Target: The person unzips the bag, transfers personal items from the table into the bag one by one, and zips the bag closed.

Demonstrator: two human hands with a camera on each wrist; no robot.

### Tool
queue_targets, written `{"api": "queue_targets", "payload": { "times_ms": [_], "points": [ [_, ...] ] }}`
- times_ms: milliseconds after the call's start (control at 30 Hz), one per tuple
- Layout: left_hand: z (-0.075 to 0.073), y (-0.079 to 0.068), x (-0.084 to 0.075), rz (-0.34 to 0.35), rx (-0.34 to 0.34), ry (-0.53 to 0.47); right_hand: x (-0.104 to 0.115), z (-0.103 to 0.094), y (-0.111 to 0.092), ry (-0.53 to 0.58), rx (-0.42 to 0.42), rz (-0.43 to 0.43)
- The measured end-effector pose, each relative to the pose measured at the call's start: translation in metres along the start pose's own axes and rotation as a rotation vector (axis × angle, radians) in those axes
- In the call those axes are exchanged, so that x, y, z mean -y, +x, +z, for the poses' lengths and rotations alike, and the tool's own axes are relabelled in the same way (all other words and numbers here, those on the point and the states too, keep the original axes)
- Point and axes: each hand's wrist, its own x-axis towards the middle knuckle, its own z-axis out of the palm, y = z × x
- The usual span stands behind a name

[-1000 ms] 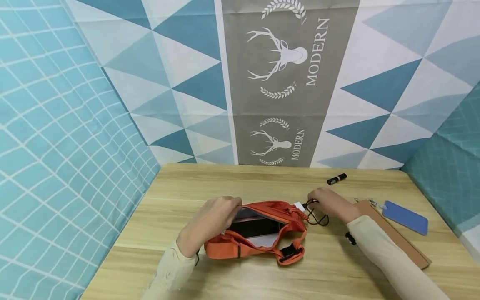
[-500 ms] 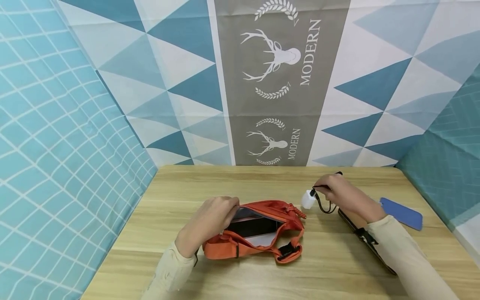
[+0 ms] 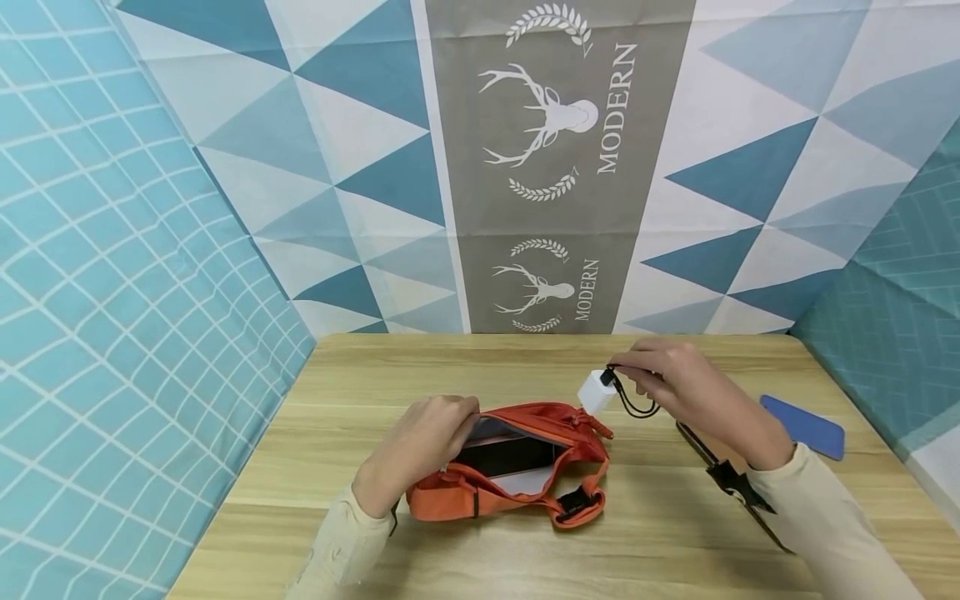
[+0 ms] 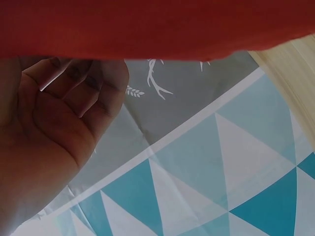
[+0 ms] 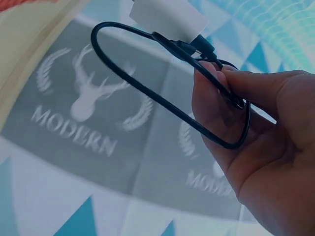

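An orange waist bag (image 3: 442,502) lies unzipped on the table, its mouth held up by my left hand (image 3: 423,433), which pinches the rear edge. Inside it are a flat black phone-like thing (image 3: 510,457) and something white (image 3: 525,482). My right hand (image 3: 690,392) pinches a looped black cable (image 5: 147,93) between thumb and fingers. From its plug hangs a white charger (image 3: 596,392), just above the bag's right rear corner; whether they touch I cannot tell. In the left wrist view, red-orange fabric (image 4: 157,29) hides the left fingertips.
Right of the right hand lies a blue flat case (image 3: 806,427). A dark-edged flat thing (image 3: 697,442) is partly covered by the right forearm. Patterned cloth (image 3: 525,167) rises behind the wooden table (image 3: 375,358).
My right hand has raised the cable and charger from beside the bag, first rightward, then back left over the bag's rear corner. The left hand keeps its grip on the bag.
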Motion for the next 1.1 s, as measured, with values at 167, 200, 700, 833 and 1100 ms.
{"api": "queue_targets", "payload": {
  "times_ms": [167, 200, 700, 833, 1100],
  "points": [
    [0.0, -0.001, 0.001, 0.002, -0.001, -0.008, 0.026, 0.006, 0.011, 0.04, 0.025, -0.085],
    [0.001, -0.001, 0.001, 0.004, -0.002, -0.009, 0.03, 0.01, 0.014, 0.047, 0.037, -0.105],
    [0.001, 0.004, -0.001, 0.015, 0.052, -0.051, 0.064, 0.102, 0.031, 0.108, 0.059, -0.301],
    [-0.002, 0.003, -0.001, 0.008, 0.058, -0.06, 0.065, 0.123, 0.027, 0.002, 0.08, -0.306],
    [-0.004, 0.001, 0.002, 0.003, 0.062, -0.061, 0.068, 0.138, 0.016, -0.263, 0.079, -0.343]
  ]
}}
